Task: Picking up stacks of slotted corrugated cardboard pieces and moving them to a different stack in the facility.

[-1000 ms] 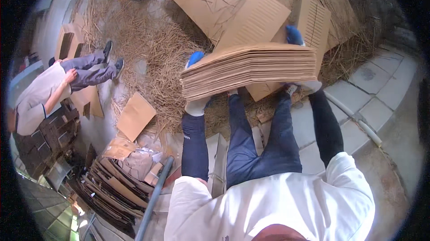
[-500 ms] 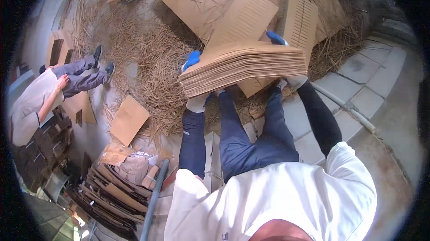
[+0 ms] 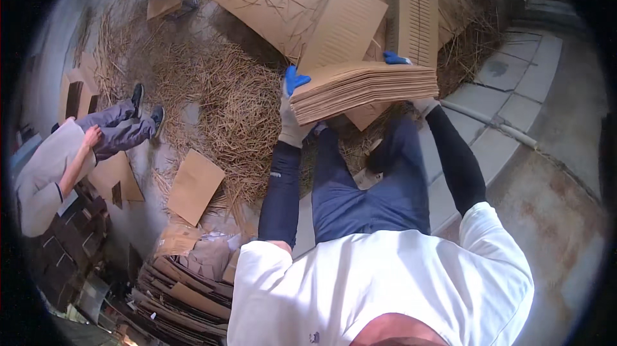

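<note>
Both hands [image 3: 288,105] [image 3: 424,107]: fingers gripping cardboard stack [image 3: 366,91], left and right ends
Dark left sleeve [image 3: 279,198]: pale lettering [image 3: 275,173], unreadable

Two gloved hands [image 3: 288,107] [image 3: 423,105] hold one cardboard stack [image 3: 366,91].

Left hand [image 3: 290,114]: in a grey and blue glove, gripping the left end of a cardboard stack [image 3: 366,93]
Right hand [image 3: 424,106]: gloved alike, clasping the right end
Layers: many, bent near the middle, held before the person's legs [image 3: 373,204]
Beyond: two ridged panels [image 3: 414,27] on a larger sheet [image 3: 276,11]
Floor: heaped thin brown strips [image 3: 234,114]
Far left: a co-worker [image 3: 51,166]
Lower left: piled flattened cardboard [image 3: 183,301]
</note>
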A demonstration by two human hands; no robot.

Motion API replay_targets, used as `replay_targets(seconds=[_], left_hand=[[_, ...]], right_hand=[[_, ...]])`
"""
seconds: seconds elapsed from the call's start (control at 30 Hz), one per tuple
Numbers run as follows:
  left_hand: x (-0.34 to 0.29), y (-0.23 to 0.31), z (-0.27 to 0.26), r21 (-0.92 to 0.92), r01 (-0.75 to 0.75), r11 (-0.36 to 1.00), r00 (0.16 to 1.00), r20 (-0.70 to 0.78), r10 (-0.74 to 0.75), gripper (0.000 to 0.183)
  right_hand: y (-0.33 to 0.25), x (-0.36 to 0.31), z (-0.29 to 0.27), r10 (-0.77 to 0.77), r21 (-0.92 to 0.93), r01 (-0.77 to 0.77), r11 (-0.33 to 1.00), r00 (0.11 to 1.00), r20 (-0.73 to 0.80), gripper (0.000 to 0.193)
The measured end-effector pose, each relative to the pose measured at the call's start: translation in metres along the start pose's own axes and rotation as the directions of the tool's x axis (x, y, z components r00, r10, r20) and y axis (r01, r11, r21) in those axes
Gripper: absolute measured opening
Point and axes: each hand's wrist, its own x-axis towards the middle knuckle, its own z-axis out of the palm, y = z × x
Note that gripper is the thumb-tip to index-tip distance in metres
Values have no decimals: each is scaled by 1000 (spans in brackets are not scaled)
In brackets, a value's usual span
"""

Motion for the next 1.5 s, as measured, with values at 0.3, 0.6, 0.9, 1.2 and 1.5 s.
replay_targets(seconds=[0.3, 0.6, 0.9, 1.2, 1.5], left_hand=[[18, 5, 2, 343, -238, 909, 971, 58, 232, 61], [58, 167, 7, 320, -267, 909, 953, -53, 298, 64], [52, 314, -24, 382, -205, 901, 978, 44, 204, 64], [48, 407, -54, -260, -196, 945, 913, 304, 273, 74], [15, 422, -81, 16, -634, 773, 768, 133, 627, 37]], right_hand=[[-59, 10, -14, 208, 323, -246, 914, 967, 149, 56], [-122, -4, -49, 71, 441, 7, 898, 984, -161, 49], [-217, 18, -24, -239, 479, 435, 762, 877, -417, 48], [-299, -19, -6, -317, 695, 482, 534, 876, -364, 75], [-285, -78, 4, -322, 595, 451, 665, 892, -316, 58]])
